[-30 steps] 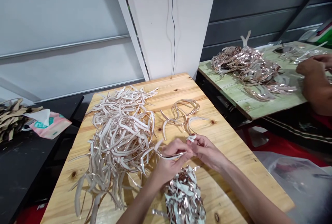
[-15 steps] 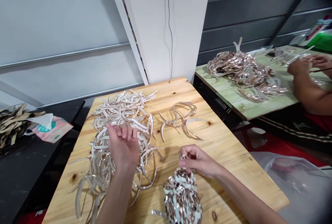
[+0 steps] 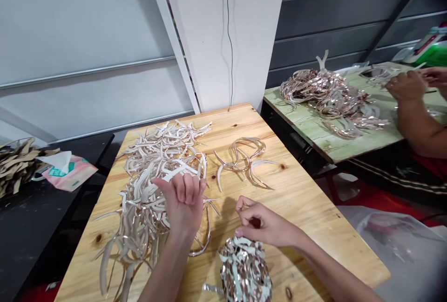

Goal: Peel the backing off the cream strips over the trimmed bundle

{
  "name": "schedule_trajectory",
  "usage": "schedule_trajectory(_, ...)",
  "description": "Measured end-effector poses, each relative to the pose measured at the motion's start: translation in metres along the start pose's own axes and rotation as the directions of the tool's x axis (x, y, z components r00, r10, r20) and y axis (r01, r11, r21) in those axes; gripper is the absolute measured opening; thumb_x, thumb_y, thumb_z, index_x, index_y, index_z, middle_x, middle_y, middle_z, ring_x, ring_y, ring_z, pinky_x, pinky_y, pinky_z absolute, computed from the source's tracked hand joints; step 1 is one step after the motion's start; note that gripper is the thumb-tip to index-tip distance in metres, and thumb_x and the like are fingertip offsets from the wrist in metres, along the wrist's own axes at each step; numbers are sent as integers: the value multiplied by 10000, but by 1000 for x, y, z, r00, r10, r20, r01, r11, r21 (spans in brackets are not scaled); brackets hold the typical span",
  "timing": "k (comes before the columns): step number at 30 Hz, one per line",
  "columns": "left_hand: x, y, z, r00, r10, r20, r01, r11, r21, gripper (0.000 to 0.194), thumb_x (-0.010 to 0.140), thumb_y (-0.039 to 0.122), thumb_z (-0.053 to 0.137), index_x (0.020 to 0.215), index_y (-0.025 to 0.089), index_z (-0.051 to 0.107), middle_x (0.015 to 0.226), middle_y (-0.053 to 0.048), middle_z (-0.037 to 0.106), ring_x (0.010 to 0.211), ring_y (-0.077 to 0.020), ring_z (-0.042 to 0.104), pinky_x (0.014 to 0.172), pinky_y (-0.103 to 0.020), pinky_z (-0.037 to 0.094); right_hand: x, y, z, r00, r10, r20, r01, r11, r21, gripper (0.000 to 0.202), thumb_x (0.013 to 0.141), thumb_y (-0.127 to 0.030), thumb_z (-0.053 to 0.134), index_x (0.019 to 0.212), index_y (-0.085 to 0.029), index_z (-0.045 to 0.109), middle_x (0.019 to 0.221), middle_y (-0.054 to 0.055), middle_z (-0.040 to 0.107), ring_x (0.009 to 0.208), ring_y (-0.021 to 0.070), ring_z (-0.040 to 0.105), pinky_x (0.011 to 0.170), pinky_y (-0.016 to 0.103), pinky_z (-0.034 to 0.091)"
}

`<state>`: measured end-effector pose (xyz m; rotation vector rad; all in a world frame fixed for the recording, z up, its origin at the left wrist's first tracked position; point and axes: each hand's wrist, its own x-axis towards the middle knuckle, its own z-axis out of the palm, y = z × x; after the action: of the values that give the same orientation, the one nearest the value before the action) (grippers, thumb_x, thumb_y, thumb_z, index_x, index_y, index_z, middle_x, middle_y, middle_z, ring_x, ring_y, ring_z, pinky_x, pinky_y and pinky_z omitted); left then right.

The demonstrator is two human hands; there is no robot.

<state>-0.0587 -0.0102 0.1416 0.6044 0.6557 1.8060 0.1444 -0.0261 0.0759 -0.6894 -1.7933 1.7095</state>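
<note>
My left hand (image 3: 185, 204) hovers over the pile of pale strips with shiny edges (image 3: 150, 190). Its fingers are curled and pressed together, its thumb sticks out to the left, and whatever they may hold does not show. To the right, my right hand (image 3: 261, 223) has its thumb and fingers closed together; anything between them is too small to make out. Just below that hand lies a thick bundle of white and shiny copper-coloured strips (image 3: 246, 269), a loose strip end poking out at its left. A few loose strips (image 3: 244, 157) form loops farther back.
The wooden table (image 3: 303, 204) ends near a white wall column (image 3: 244, 27). At left, a tissue pack (image 3: 75, 178) sits on a black table beside brown strips (image 3: 16, 162). Another person's hands (image 3: 408, 85) work at the green table (image 3: 314, 139), behind a shiny strip heap (image 3: 331, 92).
My left hand has shifted right, nearer my right hand. My right hand has come away from the top of the bundle, which it touched before. The other person's hands moved slightly.
</note>
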Motion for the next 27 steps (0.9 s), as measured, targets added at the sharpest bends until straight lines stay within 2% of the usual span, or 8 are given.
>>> schedule_trajectory(5, 18, 21, -10, 993, -113, -46, 98, 965, -244, 724, 832, 645, 663, 558, 201, 161, 435, 93, 264, 397, -59, 232, 458, -211, 359, -6, 11, -4, 983, 174, -59, -164, 977, 139, 594, 635, -383, 941, 962, -247, 464, 787, -73, 417, 623, 99, 329, 521, 215, 275)
schedule_trajectory(11, 32, 49, -27, 997, -69, -25, 59, 954, -295, 680, 937, 492, 639, 536, 196, 176, 394, 89, 236, 381, -62, 276, 494, -200, 393, 2, 13, -25, 940, 188, -284, -124, 965, 231, 505, 1010, -617, 390, 858, -185, 603, 763, 6, 537, 614, 123, 412, 514, 236, 276)
schedule_trajectory(13, 30, 47, -25, 994, -104, -23, 91, 943, -321, 654, 959, 462, 619, 538, 194, 197, 396, 93, 232, 379, -60, 277, 492, -200, 389, 4, 17, -42, 856, 177, -486, -89, 976, 200, 465, 996, -592, 449, 818, -192, 605, 689, -14, 501, 565, 124, 387, 493, 241, 255)
schedule_trajectory(15, 22, 36, -17, 987, -163, -18, 148, 933, -327, 631, 973, 441, 607, 541, 195, 218, 409, 95, 233, 383, -60, 266, 487, -202, 380, 5, 25, -62, 693, 12, -720, -61, 997, -42, 351, 925, -526, 624, 808, -195, 635, 696, -12, 518, 598, 140, 428, 532, 253, 310)
schedule_trajectory(17, 11, 18, -9, 966, -257, 6, 249, 929, -273, 593, 986, 394, 598, 543, 197, 257, 416, 100, 217, 383, -64, 229, 493, -208, 378, 6, 37, -82, 534, -178, -826, -158, 939, -305, 287, 881, -481, 685, 895, -195, 712, 819, 28, 595, 690, 172, 502, 620, 281, 384)
schedule_trajectory(18, 4, 7, -6, 946, -322, 19, 318, 923, -217, 566, 984, 377, 600, 544, 196, 293, 416, 104, 212, 384, -66, 211, 502, -215, 383, 7, 43, -91, 516, -236, -823, -225, 890, -396, 285, 882, -463, 681, 986, -203, 732, 871, 37, 600, 720, 182, 526, 670, 298, 413)
schedule_trajectory(22, -25, -45, -7, 814, -577, 65, 557, 808, 190, 492, 932, 477, 647, 576, 179, 486, 441, 80, 359, 441, -74, 337, 577, -239, 415, 11, 65, -111, 576, -246, -779, -440, 710, -550, 311, 921, -420, 602, 1124, -221, 729, 932, 58, 621, 766, 211, 605, 698, 331, 454)
schedule_trajectory(27, -42, -100, -31, 775, -623, 101, 556, 750, 359, 504, 829, 584, 712, 593, 168, 555, 415, 78, 381, 417, -73, 344, 510, -236, 343, 12, 73, -112, 627, -283, -726, -424, 658, -623, 261, 959, -374, 544, 922, -190, 726, 872, 73, 671, 710, 208, 637, 687, 338, 492)
